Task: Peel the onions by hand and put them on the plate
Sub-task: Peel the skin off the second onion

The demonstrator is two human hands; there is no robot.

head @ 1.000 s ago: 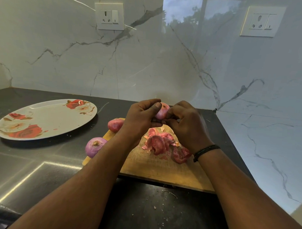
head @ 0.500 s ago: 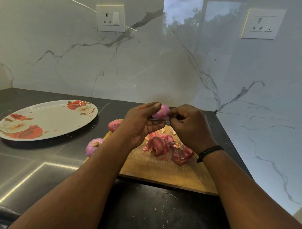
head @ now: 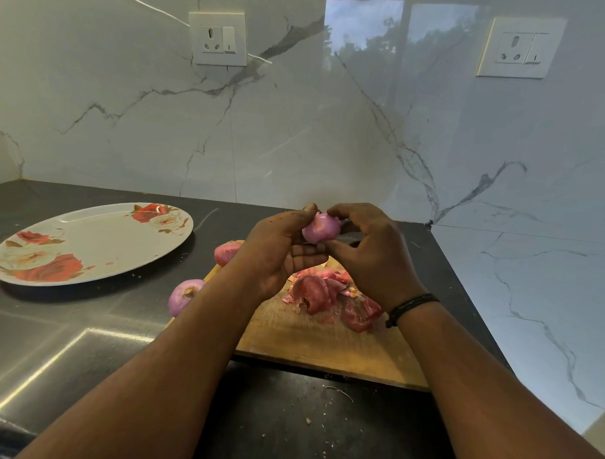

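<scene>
1. Nearest me, small bits of onion skin (head: 338, 392) lie scattered on the dark counter (head: 84, 342), just in front of the near edge of the cutting board (head: 324, 343).
2. The wooden cutting board lies on the counter near its right edge. A heap of reddish peels (head: 329, 292) sits around the middle of the board, below my hands.
3. At the board's left edge an onion (head: 184, 294) lies with its end facing up, partly hidden by my left forearm.
4. My right wrist carries a black band (head: 411, 307).
5. My left hand (head: 276, 249) cradles the onion I am peeling (head: 320, 227), fingers curled under it and thumb laid on top. It is held in the air above the far part of the board.
6. My right hand (head: 369, 252) pinches the same onion from the right, fingertips at its top and bottom.
7. A third onion (head: 226, 251) lies by the board's far left corner, partly behind my left hand.
8. Farther left on the counter sits the flowered plate (head: 88, 235), with only a few specks on it.
9. Behind stands the marble wall (head: 298, 126) with two sockets (head: 218, 39).
</scene>
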